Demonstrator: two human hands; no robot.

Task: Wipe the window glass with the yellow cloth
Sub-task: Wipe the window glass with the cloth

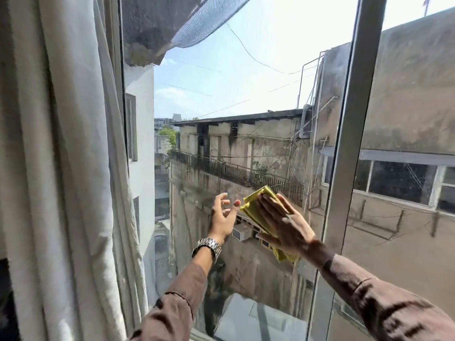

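Observation:
The window glass [221, 94] fills the middle of the view, with old buildings and sky behind it. A folded yellow cloth [256, 212] lies flat against the lower part of the pane. My right hand [283, 222] presses on the cloth with its palm and fingers spread, covering the cloth's lower half. My left hand [222, 217], with a metal watch on its wrist, hovers just left of the cloth, fingers apart and curled, holding nothing. Its fingertips are close to the cloth's left edge.
A pale curtain [61, 168] hangs down the left side beside the pane. A grey metal frame post [349, 143] runs upright just right of my right hand, with a second pane [406, 119] beyond it.

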